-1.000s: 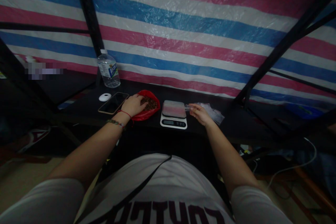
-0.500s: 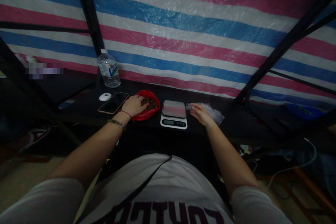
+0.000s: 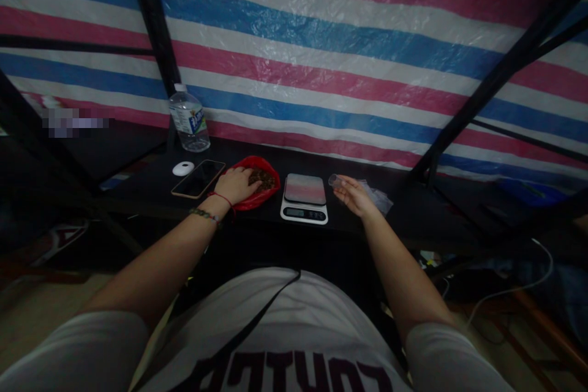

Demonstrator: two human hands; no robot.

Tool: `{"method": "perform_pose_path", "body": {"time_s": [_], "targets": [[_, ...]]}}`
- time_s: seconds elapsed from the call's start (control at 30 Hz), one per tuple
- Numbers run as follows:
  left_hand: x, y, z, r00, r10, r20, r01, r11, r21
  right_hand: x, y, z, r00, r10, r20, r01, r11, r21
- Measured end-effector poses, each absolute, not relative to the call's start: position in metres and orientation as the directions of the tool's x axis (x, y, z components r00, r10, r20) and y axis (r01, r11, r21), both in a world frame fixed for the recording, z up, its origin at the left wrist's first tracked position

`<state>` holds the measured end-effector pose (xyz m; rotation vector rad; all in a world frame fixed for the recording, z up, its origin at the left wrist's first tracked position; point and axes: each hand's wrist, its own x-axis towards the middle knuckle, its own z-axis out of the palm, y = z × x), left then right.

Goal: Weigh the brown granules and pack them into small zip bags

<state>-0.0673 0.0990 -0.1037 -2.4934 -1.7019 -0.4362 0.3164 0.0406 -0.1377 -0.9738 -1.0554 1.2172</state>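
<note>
My left hand point(image 3: 233, 185) lies across the left rim of a red plastic bag point(image 3: 258, 199), fingers stretched out over the small brown pieces point(image 3: 266, 180) inside. What those pieces are is too small to tell. In my right hand point(image 3: 353, 193) is a small clear cup point(image 3: 335, 181), pinched between thumb and fingers, its round mouth tilted toward the left. Between the hands stands a white kitchen scale point(image 3: 305, 198) with a bare platform; the digits on its display cannot be read. Clear plastic bags point(image 3: 377, 198) lie behind and right of my right hand.
A phone point(image 3: 198, 178) and a round white object point(image 3: 183, 168) lie left of the red bag. Behind them a large clear bottle point(image 3: 190, 122) stands upright on the black table point(image 3: 239, 148). Dark metal posts point(image 3: 154, 18) and a striped plastic sheet point(image 3: 312, 73) bound the back.
My right hand has turned the clear cup so that its round mouth shows, a little farther from the scale. My left hand has barely moved on the red bag.
</note>
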Motion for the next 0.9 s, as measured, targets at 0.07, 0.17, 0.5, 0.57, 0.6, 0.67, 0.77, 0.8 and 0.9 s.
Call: {"method": "perform_pose_path", "body": {"time_s": [0.07,0.17,0.5,0.57,0.6,0.67,0.77,0.8,0.9], "targets": [[-0.067,0.099,-0.104,0.326,0.904,0.275,0.927,-0.363,0.095,0.317,0.040,-0.137,0.042,0.994,0.099,-0.239,0.106,-0.965],[-0.067,0.100,-0.105,0.321,0.905,0.280,0.927,-0.361,0.104,0.316,0.039,-0.136,0.038,0.994,0.099,-0.227,0.105,-0.968],[-0.067,0.101,-0.106,0.318,0.906,0.280,0.929,-0.356,0.096,0.308,0.037,-0.141,0.045,0.997,0.067,-0.153,0.074,-0.985],[-0.066,0.100,-0.105,0.320,0.906,0.279,0.929,-0.357,0.094,0.306,0.036,-0.141,0.051,0.996,0.073,-0.149,0.080,-0.986],[-0.066,0.100,-0.105,0.323,0.904,0.279,0.928,-0.360,0.092,0.306,0.036,-0.140,0.055,0.996,0.073,-0.145,0.080,-0.986],[-0.066,0.100,-0.104,0.327,0.903,0.280,0.927,-0.364,0.087,0.306,0.035,-0.140,0.058,0.996,0.068,-0.134,0.076,-0.988],[-0.067,0.099,-0.104,0.324,0.905,0.276,0.929,-0.359,0.088,0.307,0.036,-0.141,0.056,0.996,0.063,-0.121,0.069,-0.990],[-0.067,0.100,-0.105,0.323,0.905,0.276,0.929,-0.359,0.088,0.307,0.037,-0.142,0.056,0.996,0.062,-0.119,0.069,-0.991],[-0.067,0.100,-0.106,0.327,0.903,0.280,0.928,-0.362,0.084,0.307,0.037,-0.143,0.058,0.996,0.061,-0.121,0.068,-0.990]]}}
